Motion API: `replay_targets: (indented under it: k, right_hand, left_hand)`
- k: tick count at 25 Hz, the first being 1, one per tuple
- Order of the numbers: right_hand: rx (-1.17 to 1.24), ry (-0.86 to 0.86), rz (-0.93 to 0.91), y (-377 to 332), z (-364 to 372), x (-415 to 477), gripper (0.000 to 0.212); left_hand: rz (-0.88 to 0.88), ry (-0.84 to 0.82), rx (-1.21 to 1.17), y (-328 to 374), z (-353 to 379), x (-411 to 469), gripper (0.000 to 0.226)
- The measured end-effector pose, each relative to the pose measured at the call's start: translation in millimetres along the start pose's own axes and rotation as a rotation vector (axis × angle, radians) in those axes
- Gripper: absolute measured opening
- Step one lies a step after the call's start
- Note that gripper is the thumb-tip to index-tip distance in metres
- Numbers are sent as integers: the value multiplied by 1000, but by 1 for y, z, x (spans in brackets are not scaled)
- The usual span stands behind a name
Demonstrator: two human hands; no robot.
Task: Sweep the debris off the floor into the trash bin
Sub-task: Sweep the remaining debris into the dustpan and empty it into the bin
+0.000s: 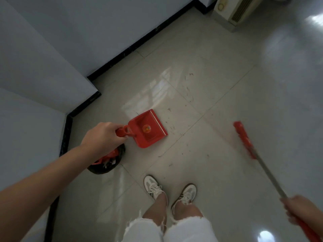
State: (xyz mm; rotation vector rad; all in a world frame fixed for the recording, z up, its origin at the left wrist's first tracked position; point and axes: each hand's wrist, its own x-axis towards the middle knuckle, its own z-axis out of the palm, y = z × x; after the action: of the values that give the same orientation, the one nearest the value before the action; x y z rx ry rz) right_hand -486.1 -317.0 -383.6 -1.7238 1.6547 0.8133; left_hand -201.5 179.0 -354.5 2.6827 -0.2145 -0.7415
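1. While the left hand (103, 137) grips the red dustpan (148, 130) by its handle, fingers curled round it, the pan lies flat on the tiled floor (218, 172) with its open lip facing away from the hand.
2. Right hand (300, 212) is wrapped round the broom pole (269, 173) low at the frame edge. It is blurred, so single fingers are hard to make out.
3. Broom head (243, 138) is red and smeared by motion blur, well right of the dustpan. I cannot tell whether it touches the floor.
4. Debris (188, 95) shows as thin dark strands and specks on the tiles, beyond the pan's lip and between pan and broom head.
5. Trash bin (108, 163) sits by the black skirting (65, 137), mostly hidden under the left wrist. Only a dark rim and some orange show.
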Motion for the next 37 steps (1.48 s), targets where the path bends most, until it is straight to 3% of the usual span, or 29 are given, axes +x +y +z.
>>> replay_targets:
  k: [5, 11, 18, 23, 28, 31, 33, 37]
  right_hand:
    - [-21, 16, 141, 18, -16, 55, 22]
    - [-91, -252, 127, -22, 47, 74, 26]
    - [-190, -343, -13, -83, 121, -7, 20]
    - [-137, -488, -167, -162, 196, -86, 14]
    - [-309, -604, -238, -215, 242, -135, 11]
    - [-345, -564, -247, -235, 213, -144, 14]
    - [-370, -512, -265, -244, 166, -144, 24]
    - [-273, -404, -307, -259, 65, -126, 25]
  left_hand:
    - [27, -63, 41, 6, 8, 27, 22]
    - [41, -16, 31, -1, 18, 34, 23]
    - [89, -30, 51, -3, 10, 41, 7]
    - [49, -22, 74, -13, 2, 30, 19]
    - [96, -21, 74, -20, 22, 4, 25]
    - [77, -1, 38, -28, 25, -2, 23]
    - [14, 31, -32, -33, 22, -12, 19]
    - [-90, 69, -111, -31, 18, -42, 9]
